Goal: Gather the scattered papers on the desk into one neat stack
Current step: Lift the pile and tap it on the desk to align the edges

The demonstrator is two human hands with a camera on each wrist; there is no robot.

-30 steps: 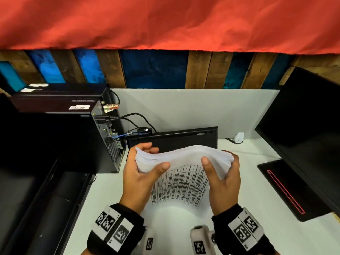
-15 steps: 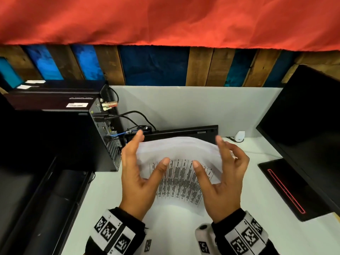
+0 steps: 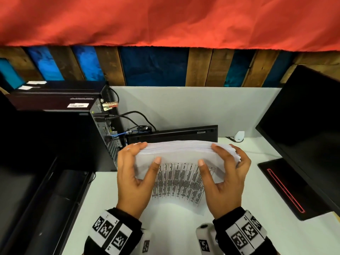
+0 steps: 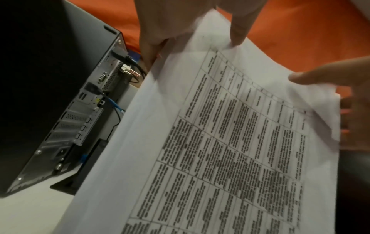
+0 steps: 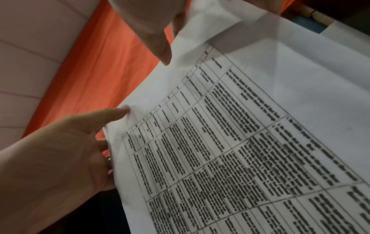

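Note:
A thick stack of white papers (image 3: 180, 173) stands on its lower edge on the white desk (image 3: 257, 208), its front sheet printed with a table and bowed toward me. My left hand (image 3: 149, 153) pinches the stack's upper left corner, thumb on the front and fingers over the top edge. My right hand (image 3: 208, 154) pinches the upper right corner the same way, with its other fingers wrapped round the right side. The left wrist view shows the printed sheet (image 4: 220, 142) close up; the right wrist view shows the same sheet (image 5: 240, 142). The stack's back is hidden.
A black computer tower (image 3: 60, 137) with cables (image 3: 136, 116) stands close on the left. A black keyboard (image 3: 173, 134) leans on the grey partition just behind the stack. A dark monitor (image 3: 303, 126) and its base (image 3: 287, 186) fill the right.
Half a second ago both hands were spread open off the stack's sides. Now they have closed in and grip its top corners again, and the top edge looks more even.

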